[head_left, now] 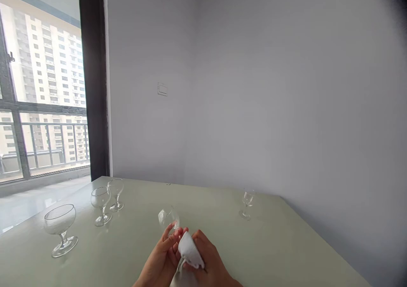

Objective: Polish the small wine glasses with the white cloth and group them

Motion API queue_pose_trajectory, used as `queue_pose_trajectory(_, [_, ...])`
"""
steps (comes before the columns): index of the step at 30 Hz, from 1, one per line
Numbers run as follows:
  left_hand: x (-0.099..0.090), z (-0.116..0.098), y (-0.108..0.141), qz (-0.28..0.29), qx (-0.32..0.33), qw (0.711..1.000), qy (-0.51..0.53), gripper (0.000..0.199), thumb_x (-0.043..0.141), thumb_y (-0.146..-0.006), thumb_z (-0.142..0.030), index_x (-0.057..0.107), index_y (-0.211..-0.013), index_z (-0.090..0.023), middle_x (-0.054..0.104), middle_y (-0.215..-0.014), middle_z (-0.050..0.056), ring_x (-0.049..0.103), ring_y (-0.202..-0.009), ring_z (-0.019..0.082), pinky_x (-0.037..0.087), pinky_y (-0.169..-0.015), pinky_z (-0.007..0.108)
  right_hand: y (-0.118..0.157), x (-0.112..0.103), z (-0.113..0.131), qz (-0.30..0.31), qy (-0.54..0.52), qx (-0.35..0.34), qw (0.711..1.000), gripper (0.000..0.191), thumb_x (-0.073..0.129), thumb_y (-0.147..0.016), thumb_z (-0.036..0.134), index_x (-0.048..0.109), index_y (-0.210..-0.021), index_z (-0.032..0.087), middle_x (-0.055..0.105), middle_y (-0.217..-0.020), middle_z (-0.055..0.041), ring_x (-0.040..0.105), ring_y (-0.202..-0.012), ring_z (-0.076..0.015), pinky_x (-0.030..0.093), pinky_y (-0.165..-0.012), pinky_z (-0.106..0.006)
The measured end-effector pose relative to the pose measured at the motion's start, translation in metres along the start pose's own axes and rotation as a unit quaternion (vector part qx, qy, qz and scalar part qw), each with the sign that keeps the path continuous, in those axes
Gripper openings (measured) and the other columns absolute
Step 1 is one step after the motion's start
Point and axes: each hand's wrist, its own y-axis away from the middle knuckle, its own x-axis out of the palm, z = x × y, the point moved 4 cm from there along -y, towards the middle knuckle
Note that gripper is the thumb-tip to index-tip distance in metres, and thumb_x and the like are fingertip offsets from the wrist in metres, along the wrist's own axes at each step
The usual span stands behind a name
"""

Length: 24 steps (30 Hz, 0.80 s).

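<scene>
Low in the middle of the head view, my left hand point(162, 255) has its fingers closed round the stem end of a clear glass point(168, 217), whose bowl tilts away to the upper left. My right hand point(208, 257) grips a white cloth point(188, 249) beside it, and the cloth's lower part hangs between the two hands. The cloth lies close against the left fingertips. Exactly where the glass's foot sits is hidden by the fingers and cloth.
Several stemmed glasses stand upright on the pale green table point(210, 206): a large one point(62, 229) at left, two behind it point(101, 204) point(116, 193), and a small one point(247, 203) at right. Grey walls meet behind; a window point(47, 87) is at left.
</scene>
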Motion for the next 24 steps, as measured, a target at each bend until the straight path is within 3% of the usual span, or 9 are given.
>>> queue_pose_trajectory(2, [0.002,-0.004,0.001,0.008,0.016,0.999,0.037,0.049,0.063,-0.075,-0.007,0.043,-0.117,-0.022,0.066,-0.095,0.009,0.066,-0.088,0.015,0.052,-0.081,0.028,0.000,-0.001,-0.005,-0.042,-0.142,0.093,0.985,0.037,0.058,-0.074,0.052,0.057,-0.093,0.020,0.057,-0.081,-0.0024,0.053,-0.073,-0.0179,0.043,-0.067,-0.029])
queue_pose_trajectory(4, [0.004,-0.005,0.002,0.011,0.025,0.998,0.064,0.049,0.061,-0.075,-0.004,0.043,-0.117,-0.023,0.066,-0.091,0.006,0.064,-0.094,0.016,0.051,-0.085,0.029,0.004,0.011,-0.015,-0.056,-0.257,0.158,0.952,0.053,0.057,-0.070,0.062,0.057,-0.101,0.019,0.061,-0.082,-0.0043,0.056,-0.074,-0.0203,0.044,-0.069,-0.031])
queue_pose_trajectory(7, [0.005,-0.006,0.002,0.019,0.048,0.997,0.050,0.049,0.062,-0.074,-0.005,0.045,-0.116,-0.024,0.066,-0.086,0.003,0.064,-0.095,0.017,0.051,-0.087,0.031,0.014,0.038,-0.031,-0.002,-0.308,0.220,0.926,0.064,0.051,-0.069,0.070,0.058,-0.104,0.018,0.063,-0.080,-0.0070,0.058,-0.072,-0.0229,0.045,-0.068,-0.035])
queue_pose_trajectory(10, [0.005,-0.014,0.000,0.025,0.100,0.995,-0.009,0.052,0.065,-0.072,-0.009,0.044,-0.116,-0.025,0.066,-0.082,0.001,0.062,-0.099,0.019,0.049,-0.090,0.033,0.021,0.053,-0.043,0.107,-0.136,0.256,0.951,0.054,0.053,-0.070,0.064,0.062,-0.095,0.018,0.065,-0.080,-0.0072,0.059,-0.074,-0.0249,0.045,-0.068,-0.037])
queue_pose_trajectory(12, [0.004,-0.022,-0.001,0.026,0.133,0.990,-0.048,0.053,0.068,-0.071,-0.014,0.042,-0.116,-0.026,0.065,-0.079,0.000,0.062,-0.101,0.021,0.048,-0.092,0.034,0.020,0.049,-0.047,0.153,0.031,0.266,0.951,0.043,0.063,-0.066,0.051,0.064,-0.093,0.019,0.066,-0.089,-0.0091,0.058,-0.084,-0.0292,0.043,-0.073,-0.041])
queue_pose_trajectory(14, [0.003,-0.030,-0.002,0.030,0.176,0.979,-0.099,0.054,0.071,-0.069,-0.021,0.040,-0.114,-0.027,0.064,-0.076,-0.002,0.062,-0.099,0.022,0.048,-0.092,0.034,0.014,0.034,-0.043,0.176,0.161,0.253,0.938,0.050,0.073,-0.055,0.038,0.063,-0.100,0.019,0.063,-0.105,-0.0128,0.053,-0.098,-0.0353,0.039,-0.082,-0.047])
queue_pose_trajectory(17, [0.005,-0.031,0.002,0.022,0.249,0.947,-0.201,0.060,0.074,-0.066,-0.029,0.038,-0.114,-0.030,0.063,-0.076,-0.004,0.063,-0.098,0.024,0.050,-0.085,0.031,0.003,0.006,-0.025,0.152,0.273,0.220,0.924,0.067,0.078,-0.046,0.033,0.060,-0.109,0.022,0.060,-0.113,-0.0133,0.051,-0.102,-0.0352,0.038,-0.084,-0.048])
queue_pose_trajectory(21, [0.010,-0.008,0.011,0.012,0.273,0.926,-0.261,0.064,0.075,-0.062,-0.036,0.039,-0.113,-0.028,0.066,-0.080,0.000,0.063,-0.096,0.027,0.051,-0.080,0.031,-0.005,-0.004,0.007,0.060,0.321,0.158,0.932,0.034,0.068,-0.064,0.032,0.065,-0.097,0.029,0.066,-0.088,-0.0041,0.058,-0.082,-0.0240,0.042,-0.072,-0.035])
queue_pose_trajectory(24, [0.011,0.012,0.013,0.015,0.251,0.930,-0.267,0.065,0.076,-0.058,-0.038,0.042,-0.112,-0.026,0.069,-0.087,0.004,0.062,-0.097,0.028,0.049,-0.083,0.034,-0.003,0.009,0.013,0.073,0.310,0.149,0.936,0.023,0.061,-0.064,0.020,0.067,-0.086,0.024,0.068,-0.076,-0.0018,0.060,-0.069,-0.0193,0.041,-0.062,-0.027])
